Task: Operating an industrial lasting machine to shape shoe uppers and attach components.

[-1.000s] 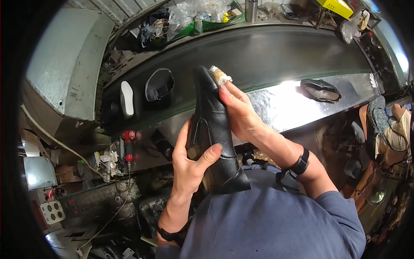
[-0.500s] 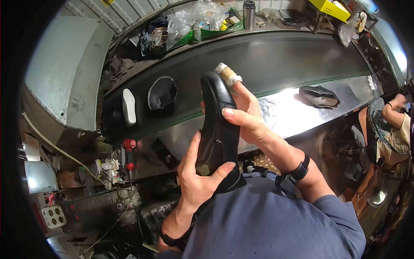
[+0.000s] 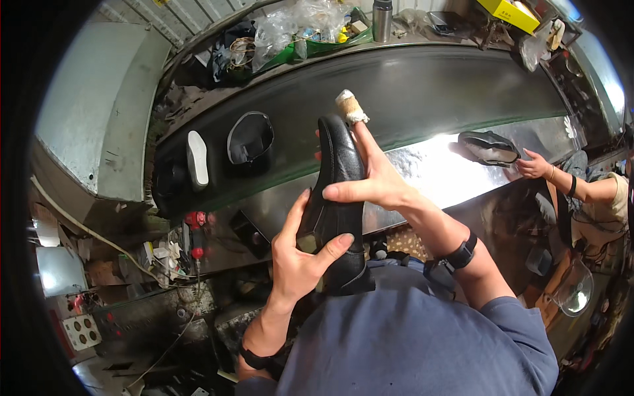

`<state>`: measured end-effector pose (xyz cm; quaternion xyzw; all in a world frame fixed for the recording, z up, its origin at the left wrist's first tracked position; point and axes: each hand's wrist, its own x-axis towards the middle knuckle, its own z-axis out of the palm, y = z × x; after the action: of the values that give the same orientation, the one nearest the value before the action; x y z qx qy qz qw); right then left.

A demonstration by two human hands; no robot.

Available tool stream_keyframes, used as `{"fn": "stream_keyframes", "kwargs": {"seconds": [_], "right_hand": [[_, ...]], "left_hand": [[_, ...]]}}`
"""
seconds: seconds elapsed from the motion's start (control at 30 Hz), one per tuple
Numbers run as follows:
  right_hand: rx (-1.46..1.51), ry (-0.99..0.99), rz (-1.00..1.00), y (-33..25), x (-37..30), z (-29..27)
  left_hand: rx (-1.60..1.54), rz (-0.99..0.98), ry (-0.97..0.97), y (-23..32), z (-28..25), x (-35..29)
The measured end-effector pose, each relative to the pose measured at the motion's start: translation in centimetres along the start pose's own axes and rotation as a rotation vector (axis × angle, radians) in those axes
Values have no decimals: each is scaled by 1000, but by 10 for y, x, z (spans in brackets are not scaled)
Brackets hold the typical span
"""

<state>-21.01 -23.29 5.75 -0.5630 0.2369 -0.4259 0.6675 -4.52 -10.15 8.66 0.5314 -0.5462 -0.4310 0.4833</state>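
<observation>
A black leather boot [image 3: 345,221], toe pointing away from me, is held between both hands above the near edge of the bench. My left hand [image 3: 297,264] grips it at the heel end, with fingers along its left side and thumb on the right. My right hand [image 3: 386,181] is wrapped round the front part, thumb across the top; some of its fingers are hidden behind the boot. One right finger sticks out past the toe, its tip wrapped in a whitish dressing [image 3: 351,107].
Across the long dark bench [image 3: 422,86] lie a white sole [image 3: 197,160], a black boot [image 3: 249,142] with its opening up, and a black shoe [image 3: 489,148]. A co-worker's hand [image 3: 535,166] is at that shoe. A red tool [image 3: 196,224] hangs at left.
The boot has turned slightly and its shaft shows more toward me. My right thumb has slid left across it. The co-worker's hand has reached in to the black shoe.
</observation>
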Motion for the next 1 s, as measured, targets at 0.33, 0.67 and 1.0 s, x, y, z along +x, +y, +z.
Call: {"fn": "stream_keyframes", "kwargs": {"seconds": [0.33,0.67,1.0], "right_hand": [[354,333,176,4,8,-8],[-249,566,157,-23,32,-136],[-1026,1214,255,85,-8,-284]], "left_hand": [[-49,12,-114,-20,0,22],[-231,-402,-304,-131,16,97],[1136,-167,-85,-222,-130,160]]}}
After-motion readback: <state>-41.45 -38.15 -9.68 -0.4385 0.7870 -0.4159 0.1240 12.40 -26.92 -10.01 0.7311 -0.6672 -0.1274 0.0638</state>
